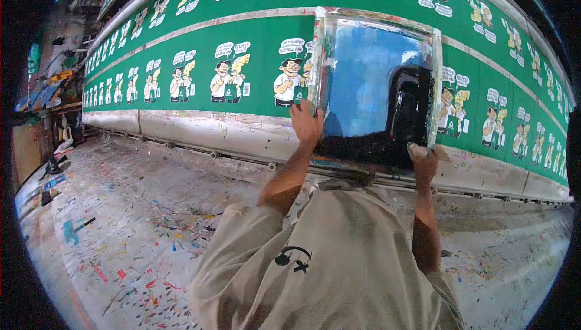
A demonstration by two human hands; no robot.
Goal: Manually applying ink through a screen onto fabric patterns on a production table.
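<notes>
A screen-printing frame [437, 88] with pale, ink-stained edges lies over printed green sheeting [260, 33]. Its blue mesh [363, 69] carries a pool of wet black ink [363, 148] along the near side. Inside the frame's right part rests a long, black, ink-coated thing [408, 103], shaped like a squeegee. My left hand [307, 125] grips the frame's near left corner, fingers hooked over the edge. At the near right corner, my right hand [423, 159] closes on the frame; its fingertips are partly blurred.
The long printing table [212, 127] runs across the view, with a rail [242, 159] along its near edge. Rows of cartoon prints cover the sheeting on both sides. A teal tool [74, 231] lies on the paint-spattered floor [139, 209]. Clutter [51, 91] stands at far left.
</notes>
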